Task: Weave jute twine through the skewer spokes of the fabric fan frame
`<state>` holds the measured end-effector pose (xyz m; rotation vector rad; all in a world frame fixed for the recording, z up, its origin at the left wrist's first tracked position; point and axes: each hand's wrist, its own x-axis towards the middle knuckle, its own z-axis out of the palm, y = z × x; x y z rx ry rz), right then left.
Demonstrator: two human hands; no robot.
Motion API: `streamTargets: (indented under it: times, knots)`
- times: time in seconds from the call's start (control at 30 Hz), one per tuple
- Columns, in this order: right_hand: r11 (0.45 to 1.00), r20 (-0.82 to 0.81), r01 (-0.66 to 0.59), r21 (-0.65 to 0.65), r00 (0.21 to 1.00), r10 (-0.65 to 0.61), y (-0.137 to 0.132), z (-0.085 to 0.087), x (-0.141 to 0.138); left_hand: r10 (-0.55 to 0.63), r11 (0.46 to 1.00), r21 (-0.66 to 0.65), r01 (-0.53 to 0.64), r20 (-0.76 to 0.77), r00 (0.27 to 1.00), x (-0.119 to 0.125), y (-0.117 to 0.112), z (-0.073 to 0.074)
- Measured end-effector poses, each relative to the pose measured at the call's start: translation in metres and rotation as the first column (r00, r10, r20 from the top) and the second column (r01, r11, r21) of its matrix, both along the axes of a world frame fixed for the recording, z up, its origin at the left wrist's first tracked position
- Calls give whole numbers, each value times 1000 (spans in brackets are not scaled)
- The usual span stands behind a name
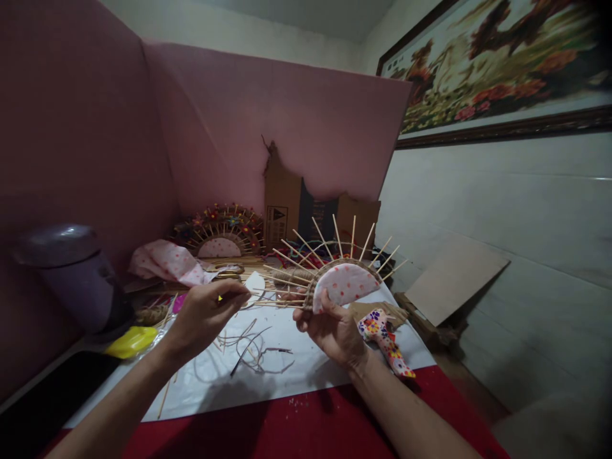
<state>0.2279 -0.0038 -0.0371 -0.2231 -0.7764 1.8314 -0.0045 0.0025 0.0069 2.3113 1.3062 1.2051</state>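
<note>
My right hand (332, 329) grips a half-round woven piece (345, 284) by its lower edge. The piece has a pink dotted fabric centre and thin wooden sticks fanning out around its rim. My left hand (205, 313) is closed in a pinch on a thin strand or stick (268, 294) that runs toward the piece's left side. Both hands are held above a white sheet (287, 370) on the table.
Loose thin strands (253, 349) lie on the white sheet. A flower-patterned glue gun (385, 341) rests by my right wrist. A finished decorated fan (222, 234), dotted cloth (167, 261), a yellow object (131, 341), a purple container (76, 271) and cardboard boxes (287, 207) stand behind.
</note>
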Motion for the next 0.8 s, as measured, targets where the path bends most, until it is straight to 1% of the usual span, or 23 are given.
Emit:
streamTargets:
  times: [0.13, 0.3, 0.33, 0.4, 0.47, 0.5, 0.53, 0.57, 0.6, 0.63, 0.67, 0.7, 0.73, 0.77, 0.8]
  knots:
    - [999, 55, -22, 26, 998, 20, -2, -1, 0, 15, 1000, 6, -16, 35, 999, 1, -3, -3]
    - [997, 46, -60, 53, 997, 57, -4, 0, 1, 21, 996, -84, -7, 169, 985, 7, -4, -9]
    - [997, 47, -62, 55, 997, 59, -4, 1, 1, 27, 996, -83, -13, 169, 985, 8, -3, -10]
    - [997, 56, -56, 49, 997, 53, -4, 1, 1, 10, 999, -34, -5, 142, 990, 11, -2, -11]
    - [998, 68, -50, 44, 997, 47, -5, 2, 1, -48, 999, 11, 47, 151, 987, 16, -1, -10]
    - [998, 72, -52, 44, 996, 49, -5, 2, 1, -91, 995, -18, 96, 187, 978, 19, -1, -10]
    - [997, 72, -56, 47, 996, 52, -5, 3, 0, -133, 983, -95, 160, 243, 961, 23, -2, -10]
    - [997, 71, -57, 49, 996, 53, -6, 3, 0, -169, 950, -201, 240, 317, 933, 26, -2, -11]
    - [997, 72, -53, 50, 996, 49, -6, 4, 0, -199, 887, -317, 335, 392, 898, 30, -3, -12]
    - [998, 76, -45, 50, 996, 41, -7, 4, 0, -219, 807, -407, 428, 467, 857, 34, -3, -13]
    - [998, 86, -37, 47, 996, 33, -7, 4, 0, -227, 725, -468, 505, 530, 817, 37, -4, -14]
    - [999, 97, -31, 45, 995, 26, -7, 4, 0, -225, 661, -502, 558, 577, 785, 40, -4, -15]
    - [999, 109, -30, 44, 994, 25, -6, 3, 0, -216, 623, -519, 585, 605, 766, 42, -3, -16]
    - [998, 121, -34, 44, 992, 28, -6, 3, 1, -204, 604, -535, 591, 613, 763, 43, -3, -16]
    - [998, 131, -39, 45, 991, 33, -5, 2, 1, -191, 599, -555, 577, 601, 776, 43, -1, -16]
